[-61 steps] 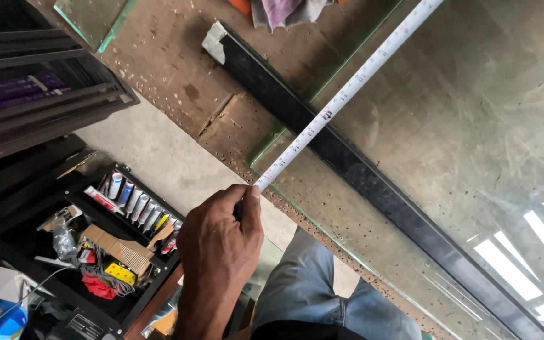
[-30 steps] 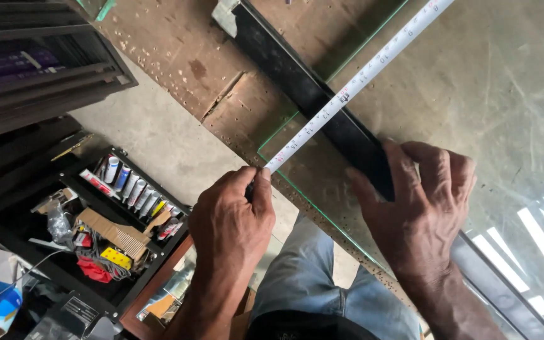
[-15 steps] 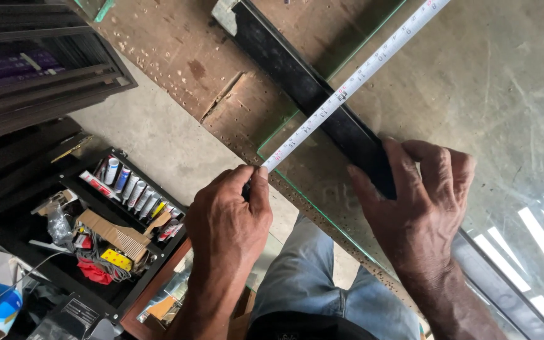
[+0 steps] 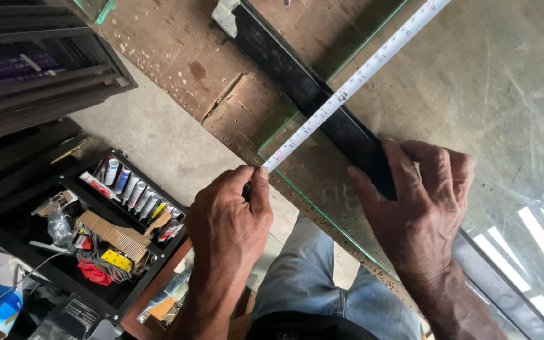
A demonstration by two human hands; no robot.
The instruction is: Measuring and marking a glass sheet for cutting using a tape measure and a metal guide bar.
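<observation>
Knees: our legs in blue jeans sit nearest, below the edge of the surface.
Left hand: our left hand is clenched at the near edge of the glass sheet, its grip pinching the end of the tape measure between thumb and finger.
Right hand: our right hand presses down on the black bar, fingers curled over its far side and thumb on the near side, so its grip is closed on the bar.
Tape measure: the white tape runs from our left hand up and to the right, crossing over the black bar and lying on the glass, out past the top of the view.
Black bar: it lies flat on the glass, slanting from upper left to lower right.
Glass sheet: it rests on the worn brown surface, its green edge showing near our left hand.
Box on the floor: to the left, a black tool tray holds a row of tubes and small parts.
Far left: dark slatted frames stand beyond the tray.
</observation>
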